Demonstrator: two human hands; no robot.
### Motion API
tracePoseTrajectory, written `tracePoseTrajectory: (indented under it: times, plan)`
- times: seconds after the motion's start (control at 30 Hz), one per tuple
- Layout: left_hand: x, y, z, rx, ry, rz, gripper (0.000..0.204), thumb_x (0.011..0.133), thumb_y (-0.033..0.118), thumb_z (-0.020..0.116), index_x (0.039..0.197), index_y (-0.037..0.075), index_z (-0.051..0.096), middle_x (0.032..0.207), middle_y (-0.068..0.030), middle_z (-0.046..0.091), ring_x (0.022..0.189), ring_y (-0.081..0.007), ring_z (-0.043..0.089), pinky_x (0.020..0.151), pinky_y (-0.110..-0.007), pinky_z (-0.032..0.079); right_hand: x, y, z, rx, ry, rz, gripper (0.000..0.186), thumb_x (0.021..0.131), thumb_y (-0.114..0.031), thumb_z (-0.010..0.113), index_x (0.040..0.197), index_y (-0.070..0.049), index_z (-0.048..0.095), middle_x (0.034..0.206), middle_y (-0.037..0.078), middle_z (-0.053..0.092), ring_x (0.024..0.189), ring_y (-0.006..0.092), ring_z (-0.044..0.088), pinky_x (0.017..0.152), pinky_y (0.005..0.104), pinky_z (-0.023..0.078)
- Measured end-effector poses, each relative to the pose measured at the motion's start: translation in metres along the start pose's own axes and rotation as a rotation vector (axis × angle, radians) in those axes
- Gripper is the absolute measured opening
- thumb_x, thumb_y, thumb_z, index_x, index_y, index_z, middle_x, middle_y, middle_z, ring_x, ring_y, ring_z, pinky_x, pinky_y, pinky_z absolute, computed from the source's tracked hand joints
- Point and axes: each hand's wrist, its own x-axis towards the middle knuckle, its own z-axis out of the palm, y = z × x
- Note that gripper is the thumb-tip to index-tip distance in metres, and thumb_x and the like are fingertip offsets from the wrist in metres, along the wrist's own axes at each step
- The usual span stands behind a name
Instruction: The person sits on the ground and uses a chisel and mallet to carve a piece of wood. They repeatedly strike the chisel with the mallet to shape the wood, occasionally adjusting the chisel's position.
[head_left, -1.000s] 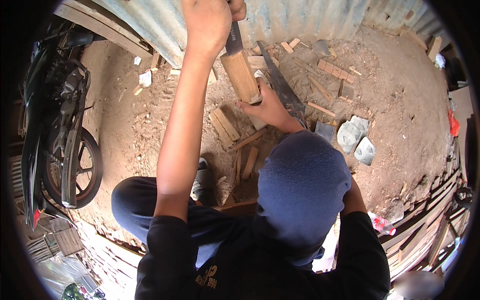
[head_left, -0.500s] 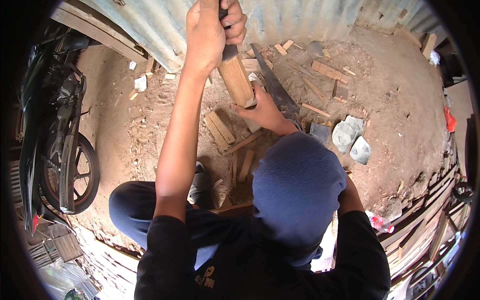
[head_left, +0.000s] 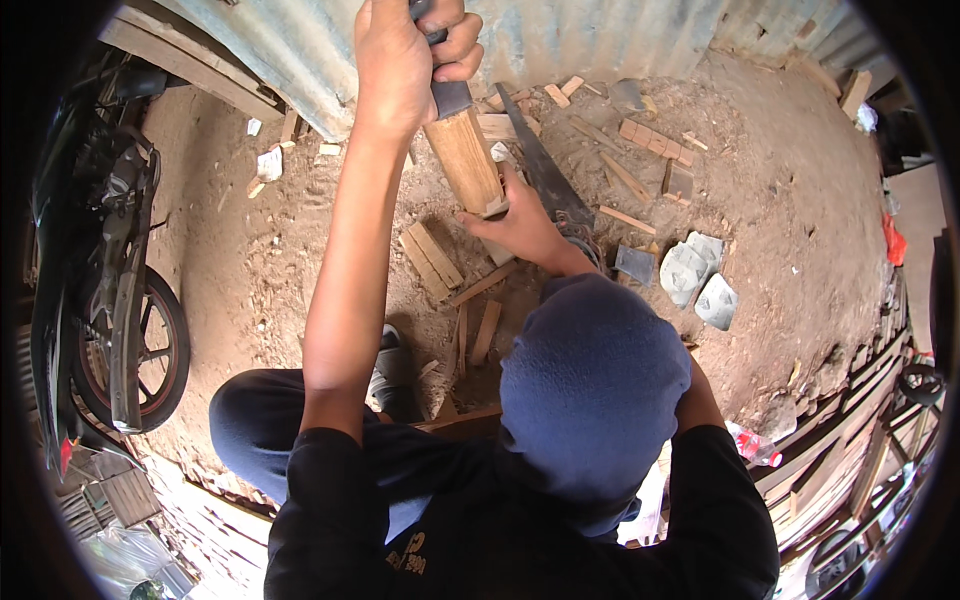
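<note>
My left hand (head_left: 400, 65) is closed round the dark handle (head_left: 430, 30) of a tool, whose flat dark blade (head_left: 450, 97) meets the top of an upright wooden block (head_left: 463, 160). My right hand (head_left: 525, 225) grips that block near its lower end, thumb and fingers round it, just above a pale piece under it that is partly hidden. A long dark saw blade (head_left: 545, 170) lies on the ground behind my right hand, its handle end mostly hidden. A split wood piece (head_left: 430, 258) lies left of my right hand.
Corrugated metal sheeting (head_left: 600, 35) stands at the back. A motorcycle (head_left: 115, 280) is at the left. Wood offcuts (head_left: 655, 140), stone-like grey pieces (head_left: 690, 275) and a plastic bottle (head_left: 755, 445) lie around on the dirt (head_left: 780, 200). My blue-clothed knee (head_left: 590, 380) rises below the block.
My left hand came down closer to the block's top, less blade showing, then rose slightly. My right hand keeps its grip. The whole view has shifted a little.
</note>
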Motion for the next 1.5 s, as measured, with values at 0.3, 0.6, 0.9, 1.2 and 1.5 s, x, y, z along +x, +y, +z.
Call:
tracePoseTrajectory:
  times: [0.3, 0.6, 0.9, 1.2, 1.5]
  plan:
    - [0.002, 0.001, 0.001, 0.033, 0.007, 0.034, 0.049, 0.101, 0.063, 0.04, 0.084, 0.017, 0.038, 0.061, 0.0068, 0.025, 0.044, -0.0047, 0.02, 0.037, -0.022, 0.016, 0.003, 0.004, -0.001, -0.093, 0.006, -0.003, 0.07, 0.079, -0.027, 0.083, 0.129, 0.003, 0.045, 0.111, 0.019, 0.065, 0.103, 0.0229, 0.063, 0.092, 0.0371, 0.048]
    - [0.003, 0.001, 0.0, 0.069, -0.01, 0.009, 0.049, 0.101, 0.063, 0.04, 0.084, 0.017, 0.038, 0.061, 0.0065, 0.025, 0.044, -0.0051, 0.02, 0.038, -0.023, 0.016, 0.002, 0.004, -0.001, -0.042, -0.001, 0.018, 0.066, 0.078, -0.025, 0.084, 0.125, 0.002, 0.046, 0.109, 0.017, 0.065, 0.1, 0.0192, 0.062, 0.089, 0.0357, 0.049]
    - [-0.012, 0.001, 0.004, 0.038, -0.046, -0.049, 0.047, 0.101, 0.062, 0.04, 0.087, 0.017, 0.039, 0.061, 0.0066, 0.026, 0.044, -0.0055, 0.02, 0.038, -0.023, 0.017, 0.002, 0.009, 0.0, -0.091, 0.028, -0.109, 0.063, 0.078, -0.028, 0.082, 0.119, 0.008, 0.049, 0.106, 0.025, 0.065, 0.099, 0.0269, 0.066, 0.083, 0.0377, 0.053]
    - [-0.01, -0.007, 0.002, 0.016, -0.016, -0.018, 0.047, 0.101, 0.062, 0.04, 0.085, 0.018, 0.037, 0.059, 0.0068, 0.022, 0.043, -0.0055, 0.018, 0.037, -0.024, 0.015, -0.003, 0.001, -0.002, -0.026, 0.023, -0.049, 0.064, 0.079, -0.025, 0.082, 0.123, 0.006, 0.047, 0.108, 0.022, 0.065, 0.098, 0.0243, 0.066, 0.086, 0.0365, 0.053]
    - [-0.007, -0.006, -0.004, -0.339, -0.057, -0.096, 0.046, 0.102, 0.06, 0.039, 0.082, 0.019, 0.035, 0.06, 0.0069, 0.023, 0.043, -0.0049, 0.018, 0.037, -0.023, 0.014, 0.0, 0.006, -0.002, -0.074, 0.02, -0.025, 0.066, 0.078, -0.023, 0.084, 0.126, 0.002, 0.047, 0.109, 0.018, 0.066, 0.1, 0.0207, 0.064, 0.089, 0.0361, 0.05]
